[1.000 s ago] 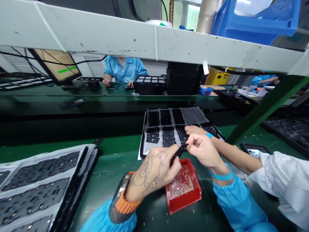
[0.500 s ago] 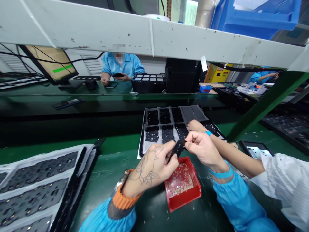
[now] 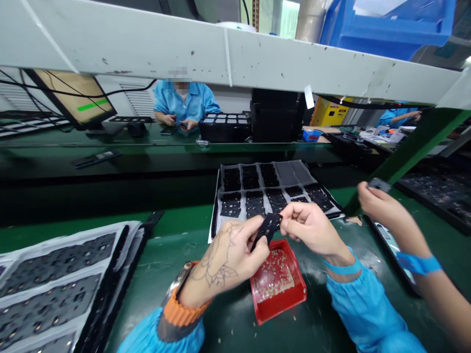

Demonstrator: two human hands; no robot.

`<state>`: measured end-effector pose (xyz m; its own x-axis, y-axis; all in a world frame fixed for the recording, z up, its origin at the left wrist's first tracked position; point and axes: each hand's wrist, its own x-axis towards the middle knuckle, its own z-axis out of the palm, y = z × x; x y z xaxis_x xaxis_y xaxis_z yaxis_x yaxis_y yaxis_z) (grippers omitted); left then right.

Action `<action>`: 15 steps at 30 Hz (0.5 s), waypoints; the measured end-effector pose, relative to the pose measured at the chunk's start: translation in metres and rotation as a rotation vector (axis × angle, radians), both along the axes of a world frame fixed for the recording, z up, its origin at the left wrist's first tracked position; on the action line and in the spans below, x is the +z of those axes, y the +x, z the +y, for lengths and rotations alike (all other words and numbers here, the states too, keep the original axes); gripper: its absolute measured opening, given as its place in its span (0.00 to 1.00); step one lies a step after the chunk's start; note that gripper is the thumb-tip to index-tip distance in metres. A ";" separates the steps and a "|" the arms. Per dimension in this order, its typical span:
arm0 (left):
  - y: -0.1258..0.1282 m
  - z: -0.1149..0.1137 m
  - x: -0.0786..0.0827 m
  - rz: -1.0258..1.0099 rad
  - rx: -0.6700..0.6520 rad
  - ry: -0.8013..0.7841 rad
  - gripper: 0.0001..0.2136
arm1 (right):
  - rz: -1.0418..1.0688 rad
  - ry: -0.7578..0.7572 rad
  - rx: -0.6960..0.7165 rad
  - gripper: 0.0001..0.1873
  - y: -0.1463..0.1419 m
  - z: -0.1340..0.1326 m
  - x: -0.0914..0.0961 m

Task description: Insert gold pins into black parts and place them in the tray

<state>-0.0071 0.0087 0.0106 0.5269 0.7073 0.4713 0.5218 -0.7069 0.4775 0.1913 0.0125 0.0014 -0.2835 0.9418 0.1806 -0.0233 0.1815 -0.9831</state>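
A thin black plate-like part with small cutouts [image 3: 267,227] is pinched between the thumb and fingers of my left hand [image 3: 230,252], tilted over the far edge of a red bin [image 3: 262,314]. My right hand [image 3: 312,228] is closed in a pinch at the part's upper right corner, by a tiny gold-coloured spot. Whatever sits between those fingertips is too small to make out. Many tiny pale pieces [image 3: 277,274] lie scattered on the bin's floor. Just beyond my hands is a tray [image 3: 270,188] with pockets, several holding similar black parts.
Stacked trays of black parts [image 3: 55,279] stand at the left. A co-worker's arm [image 3: 401,230] reaches in from the right, its hand holding a small dark part [image 3: 379,185]. A green post [image 3: 408,147] rises behind it. A white beam [image 3: 165,44] crosses overhead.
The co-worker's hand has left the pocketed tray and moved right, now with a small dark part in it. My two hands stay at the black part with little movement.
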 end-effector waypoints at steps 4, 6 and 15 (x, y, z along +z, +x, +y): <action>0.002 -0.004 -0.003 0.030 0.046 0.155 0.07 | -0.011 0.008 0.006 0.07 0.001 0.001 0.000; 0.003 -0.005 -0.005 0.040 0.038 0.209 0.07 | -0.018 0.019 0.010 0.07 0.002 0.001 -0.001; 0.003 -0.008 -0.017 0.129 0.039 0.263 0.07 | -0.022 0.085 -0.076 0.05 -0.002 0.004 -0.008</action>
<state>-0.0041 0.0009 -0.0059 0.5695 0.5902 0.5721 0.5953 -0.7761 0.2081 0.1891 0.0164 -0.0061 -0.2163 0.9425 0.2549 0.0155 0.2643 -0.9643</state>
